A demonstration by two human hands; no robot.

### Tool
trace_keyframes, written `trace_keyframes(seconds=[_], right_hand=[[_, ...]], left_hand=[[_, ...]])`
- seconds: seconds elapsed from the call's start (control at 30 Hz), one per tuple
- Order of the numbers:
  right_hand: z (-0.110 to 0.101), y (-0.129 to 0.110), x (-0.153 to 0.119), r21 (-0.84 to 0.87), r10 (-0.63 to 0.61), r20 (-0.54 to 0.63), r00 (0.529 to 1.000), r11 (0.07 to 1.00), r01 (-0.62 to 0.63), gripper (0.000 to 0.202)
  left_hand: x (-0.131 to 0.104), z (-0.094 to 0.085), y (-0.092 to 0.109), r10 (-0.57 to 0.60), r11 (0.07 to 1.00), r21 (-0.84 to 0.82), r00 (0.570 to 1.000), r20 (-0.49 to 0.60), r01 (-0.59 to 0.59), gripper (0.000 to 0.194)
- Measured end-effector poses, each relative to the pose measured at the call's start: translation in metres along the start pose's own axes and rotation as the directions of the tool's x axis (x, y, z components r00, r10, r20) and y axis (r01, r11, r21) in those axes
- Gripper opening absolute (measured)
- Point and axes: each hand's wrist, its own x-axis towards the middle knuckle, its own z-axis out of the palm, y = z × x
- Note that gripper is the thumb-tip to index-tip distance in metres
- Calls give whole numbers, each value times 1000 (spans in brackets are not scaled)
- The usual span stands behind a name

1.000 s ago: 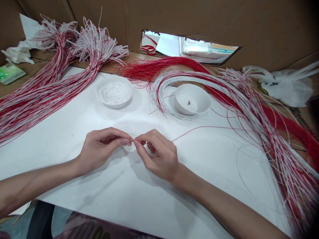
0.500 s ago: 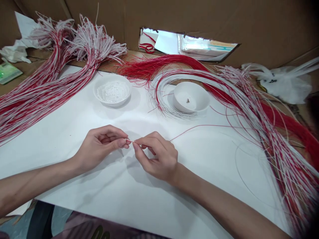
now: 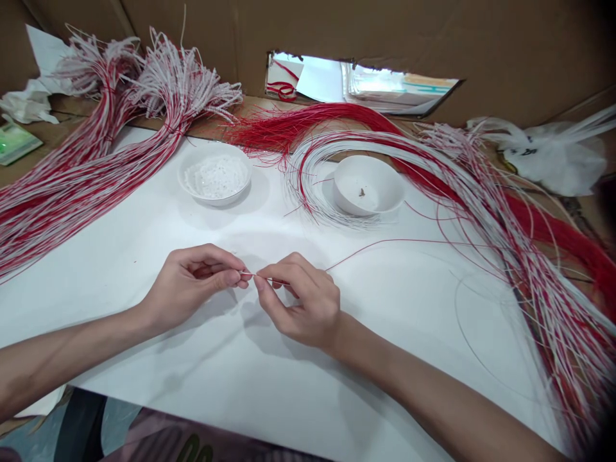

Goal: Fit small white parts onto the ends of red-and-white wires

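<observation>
Flat white surface (image 3: pixel 289 398), backed by brown cardboard wall (image 3: pixel 409 29) with ragged slot. Pinched in thumb and fingertips of left hand (image 3: pixel 192 282) and, just beside, of right hand (image 3: pixel 298 298): thin red strand (image 3: pixel 385 240), taut between, loosely curved toward right. Beyond: shallow bowl (image 3: pixel 216 201) of tiny whitish bits, smooth deeper bowl (image 3: pixel 387 186), fine red bundle (image 3: pixel 337 113), frayed-ended red-and-white bundles (image 3: pixel 139 154) at left.
</observation>
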Motion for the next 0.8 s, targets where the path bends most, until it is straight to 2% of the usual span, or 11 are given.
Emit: trace_keyframes(seconds=[0.47, 0.8], right_hand=[[-1, -2, 1, 7, 18, 34, 999, 1000, -19, 13], [-1, -1, 0, 22, 3, 27, 1000, 1000, -4, 15]], left_hand=[[-1, 0, 1, 18, 1000, 6, 999, -26, -18, 10], [-1, 0, 1, 28, 999, -43, 1000, -1, -28, 6]])
